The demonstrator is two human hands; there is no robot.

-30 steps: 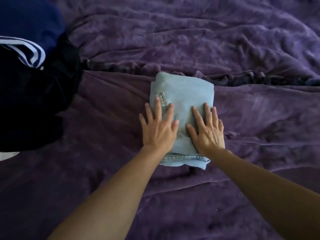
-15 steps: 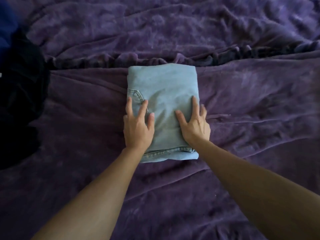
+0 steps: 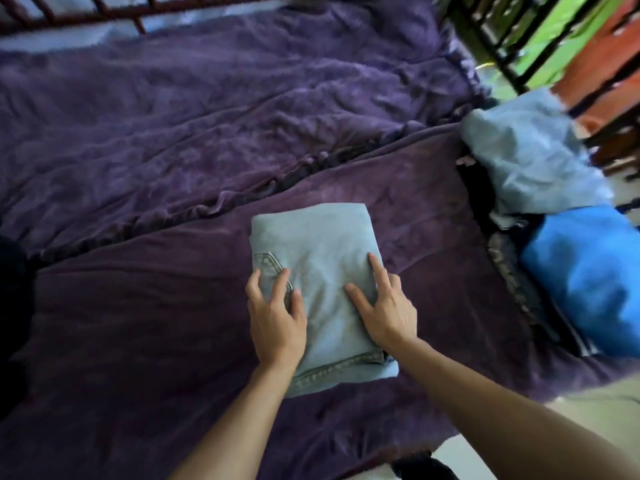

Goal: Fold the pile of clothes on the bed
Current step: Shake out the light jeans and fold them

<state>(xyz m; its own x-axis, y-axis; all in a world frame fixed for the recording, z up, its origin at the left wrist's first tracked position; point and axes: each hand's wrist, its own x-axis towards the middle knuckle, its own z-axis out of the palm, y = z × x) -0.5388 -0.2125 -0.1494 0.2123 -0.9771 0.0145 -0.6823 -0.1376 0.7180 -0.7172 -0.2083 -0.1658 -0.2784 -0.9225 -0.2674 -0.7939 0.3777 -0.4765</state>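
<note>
A folded pair of light-blue jeans (image 3: 322, 258) lies flat on the purple bedspread (image 3: 138, 306), near the middle of the view. My left hand (image 3: 275, 317) rests on its near left part, fingers along the left edge beside the pocket seam and thumb on top. My right hand (image 3: 384, 306) rests on the near right part, with forefinger and thumb on the denim and the other fingers over the right edge. At the right end of the bed lies a pile of clothes: a light-blue garment (image 3: 530, 157), a bright blue one (image 3: 588, 278) and dark pieces (image 3: 512, 268) between them.
A dark heap of clothing (image 3: 14, 306) shows at the left edge. A dark wooden bed rail (image 3: 104, 12) runs along the far side, and dark bars (image 3: 502, 46) stand at the upper right. Pale floor (image 3: 588, 410) is seen past the bed's near right corner.
My view has swung to the right, bringing the right-hand pile and the bars into sight. Both hands have slid outward toward the jeans' side edges. The jeans stay folded on the bed.
</note>
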